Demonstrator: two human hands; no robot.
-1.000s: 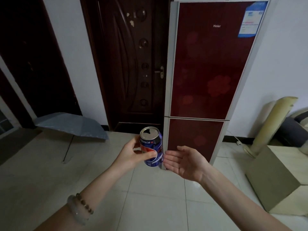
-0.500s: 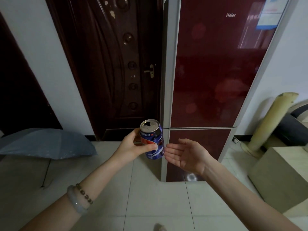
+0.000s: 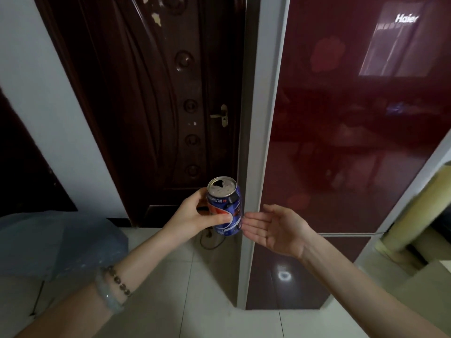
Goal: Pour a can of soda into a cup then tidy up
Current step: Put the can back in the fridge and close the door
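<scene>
Tiled floor (image 3: 195, 301), dark door (image 3: 158, 93), red Haier fridge (image 3: 341, 142). My left hand (image 3: 195, 215) gripped an opened Pepsi can (image 3: 225, 208); right hand (image 3: 275, 228) lay open, empty. Probably tidying; the can needed a place.

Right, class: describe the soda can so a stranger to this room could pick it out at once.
Find the tall dark-red fridge; in front of its pale edge, near the dark wooden door, the left hand grips the soda can. Nothing else is a small blue cylinder with an opened silver top.
</scene>
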